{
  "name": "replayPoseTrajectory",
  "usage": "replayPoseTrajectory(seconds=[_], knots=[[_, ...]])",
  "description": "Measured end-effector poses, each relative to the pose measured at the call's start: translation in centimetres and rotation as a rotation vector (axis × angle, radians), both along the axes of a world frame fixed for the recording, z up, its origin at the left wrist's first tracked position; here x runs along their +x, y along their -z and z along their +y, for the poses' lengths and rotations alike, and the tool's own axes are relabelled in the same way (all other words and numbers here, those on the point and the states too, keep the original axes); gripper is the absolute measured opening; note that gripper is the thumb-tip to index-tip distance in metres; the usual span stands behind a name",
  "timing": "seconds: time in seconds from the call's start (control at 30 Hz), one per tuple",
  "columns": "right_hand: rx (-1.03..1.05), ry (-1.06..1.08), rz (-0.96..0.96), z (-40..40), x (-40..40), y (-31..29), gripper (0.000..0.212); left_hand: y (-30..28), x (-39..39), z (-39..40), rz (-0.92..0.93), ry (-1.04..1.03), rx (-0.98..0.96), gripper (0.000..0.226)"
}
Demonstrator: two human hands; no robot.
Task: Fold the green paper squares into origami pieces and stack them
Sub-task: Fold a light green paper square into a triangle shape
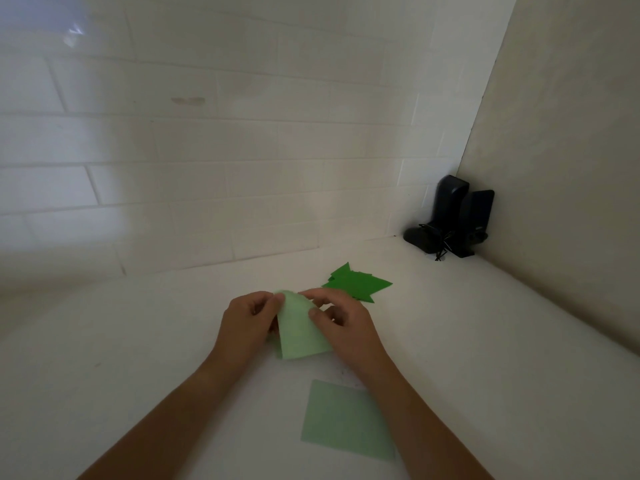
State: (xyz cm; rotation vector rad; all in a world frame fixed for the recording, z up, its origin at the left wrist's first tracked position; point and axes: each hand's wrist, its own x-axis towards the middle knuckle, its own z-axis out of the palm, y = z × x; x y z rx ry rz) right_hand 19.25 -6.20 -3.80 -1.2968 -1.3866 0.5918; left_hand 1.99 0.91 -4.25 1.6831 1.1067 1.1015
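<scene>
While both hands meet over the white counter [138,341], they hold one pale green paper piece [299,332] between them, a little in front of the middle of the view. The left hand [249,320] pinches the upper left edge of this paper with thumb and curled fingers, so its grip is narrow and closed on the paper. The right hand [341,320] grips the upper right side, with the thumb lying on the front face of the paper and the other fingers curled over the top. The paper is partly folded: its top is narrow and rounded, its lower edge is wide and seems to touch the counter.

Just behind the right hand lies a stack of dark green folded pieces [358,284] with pointed corners, flat on the counter. Nearer to the person, partly under the right forearm, a flat pale green paper square [341,417] lies on the counter, well apart from the stack.

In the far right corner, against the white tiled wall [207,150], stand two dark devices with a thin cable [450,220]; what they are I cannot tell.
</scene>
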Motion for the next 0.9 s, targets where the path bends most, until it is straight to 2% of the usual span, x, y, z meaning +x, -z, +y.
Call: replayPoseTrajectory(seconds=[0.2,0.27,0.33,0.4,0.53,0.63,0.73,0.83,0.9], knots=[[0.001,-0.039,-0.075,0.09,-0.21,0.39,0.038,-0.25,0.07,-0.31,-0.064,0.089,-0.092,0.030],[0.001,-0.042,-0.086,0.22,-0.14,0.50,0.041,-0.25,0.10,-0.37,-0.086,0.143,-0.132,0.040],[-0.005,-0.051,-0.102,0.22,-0.07,0.49,0.041,-0.06,0.04,-0.32,-0.053,0.170,-0.094,0.049],[-0.007,-0.066,-0.118,0.18,-0.01,0.50,0.043,0.10,-0.02,-0.20,-0.030,0.181,-0.051,0.045],[-0.054,-0.109,-0.066,0.09,-0.04,0.40,0.051,0.13,-0.13,-0.01,-0.140,0.133,-0.110,0.033],[-0.104,-0.053,0.003,0.06,-0.08,0.06,0.029,-0.16,-0.03,-0.30,-0.132,0.116,-0.139,0.045],[-0.098,-0.019,-0.042,0.09,-0.06,0.00,0.008,-0.07,0.01,-0.44,-0.073,0.192,-0.127,0.052],[-0.110,-0.047,-0.063,0.17,0.04,0.07,0.016,-0.02,0.09,-0.53,-0.047,0.259,-0.127,0.056],[-0.104,-0.023,-0.068,0.45,0.36,0.26,0.022,-0.19,0.20,-0.56,-0.056,0.233,-0.120,0.047]])
